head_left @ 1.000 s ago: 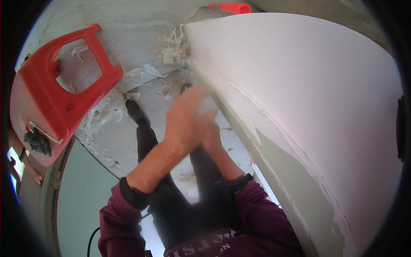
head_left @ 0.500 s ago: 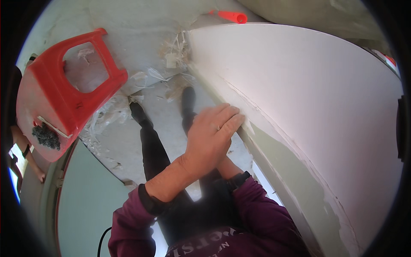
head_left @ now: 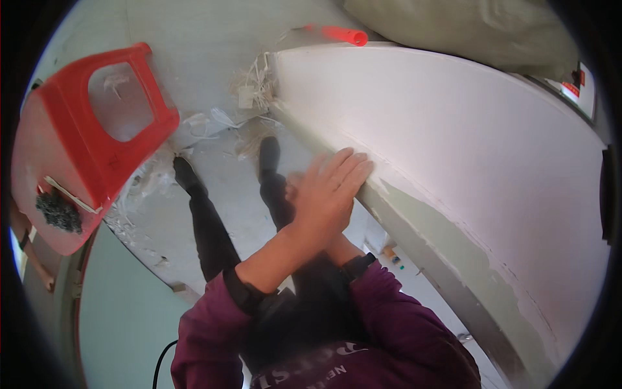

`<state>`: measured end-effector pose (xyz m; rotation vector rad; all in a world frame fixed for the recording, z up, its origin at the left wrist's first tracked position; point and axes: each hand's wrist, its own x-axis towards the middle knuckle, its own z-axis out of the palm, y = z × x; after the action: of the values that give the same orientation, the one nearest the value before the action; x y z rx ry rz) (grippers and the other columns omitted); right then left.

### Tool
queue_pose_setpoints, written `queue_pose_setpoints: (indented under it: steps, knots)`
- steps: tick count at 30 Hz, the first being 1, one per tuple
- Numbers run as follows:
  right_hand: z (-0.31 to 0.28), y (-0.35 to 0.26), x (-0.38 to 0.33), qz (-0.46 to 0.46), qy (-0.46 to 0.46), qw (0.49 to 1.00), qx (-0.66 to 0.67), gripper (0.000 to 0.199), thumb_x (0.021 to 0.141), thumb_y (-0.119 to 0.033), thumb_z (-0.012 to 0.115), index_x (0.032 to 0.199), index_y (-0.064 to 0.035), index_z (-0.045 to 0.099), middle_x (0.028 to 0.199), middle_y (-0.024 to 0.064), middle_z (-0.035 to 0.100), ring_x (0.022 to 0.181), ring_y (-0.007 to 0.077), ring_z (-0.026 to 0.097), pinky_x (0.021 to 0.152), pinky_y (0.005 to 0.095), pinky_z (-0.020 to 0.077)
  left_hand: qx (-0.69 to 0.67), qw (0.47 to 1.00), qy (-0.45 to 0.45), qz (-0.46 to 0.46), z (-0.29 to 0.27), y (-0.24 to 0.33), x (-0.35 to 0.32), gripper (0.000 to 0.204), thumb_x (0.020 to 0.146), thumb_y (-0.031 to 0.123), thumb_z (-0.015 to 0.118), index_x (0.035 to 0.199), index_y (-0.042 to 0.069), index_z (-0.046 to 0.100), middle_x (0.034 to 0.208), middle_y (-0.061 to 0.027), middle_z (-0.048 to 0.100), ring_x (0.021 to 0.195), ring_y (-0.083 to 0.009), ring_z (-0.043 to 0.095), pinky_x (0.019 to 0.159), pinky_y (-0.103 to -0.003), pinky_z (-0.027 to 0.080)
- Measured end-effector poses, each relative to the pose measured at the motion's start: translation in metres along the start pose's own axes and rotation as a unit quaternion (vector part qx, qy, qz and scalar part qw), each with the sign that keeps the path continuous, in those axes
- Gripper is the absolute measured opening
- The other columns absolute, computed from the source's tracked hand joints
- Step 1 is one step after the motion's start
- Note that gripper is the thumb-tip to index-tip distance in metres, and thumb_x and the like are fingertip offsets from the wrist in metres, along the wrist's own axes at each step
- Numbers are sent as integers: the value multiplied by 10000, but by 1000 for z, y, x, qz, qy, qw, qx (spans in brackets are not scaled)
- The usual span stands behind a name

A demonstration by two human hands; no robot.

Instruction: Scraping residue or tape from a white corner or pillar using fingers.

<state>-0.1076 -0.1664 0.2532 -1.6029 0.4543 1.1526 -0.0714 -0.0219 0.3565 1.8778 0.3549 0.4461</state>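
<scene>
Head view | left hand (head_left: 324,198) flat, fingers (head_left: 346,165) spread along the near edge of a white plasterboard panel (head_left: 466,162) at right | right hand (head_left: 343,249) hidden beneath, grip cannot be told | panel looks stiff, heavy, crumbly-edged; best held under its long edge | red plastic stool (head_left: 97,155) far left on the littered floor (head_left: 214,78)

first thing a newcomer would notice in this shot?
Probably the left hand, laid flat across the middle of the view with its fingertips on the lower edge of the big white panel that fills the right side; the right hand is hidden beneath it. Next comes the bright red plastic stool at upper left, standing over paper scraps on the floor.
</scene>
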Motion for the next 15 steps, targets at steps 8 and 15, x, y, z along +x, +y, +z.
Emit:
queue_pose_setpoints:
  steps: [8,15]
  knots:
    - [20,-13,-16,-24,-41,986,-163,185,947,-88,453,1092,-20,546,932,33,531,786,120,507,715,243,461,-34,997,12,-68,2,-7,-26,526,668,-54,552,1189,23,553,1231,-135,566,1159,-315,532,933,-482,408]
    - [36,-1,-15,1,43,999,30,110,903,-185,603,931,-79,589,755,-15,541,646,67,491,612,205,421,-33,997,62,-38,16,2,-32,551,619,-118,542,1154,9,577,1199,-191,556,1137,-357,535,962,-498,362]
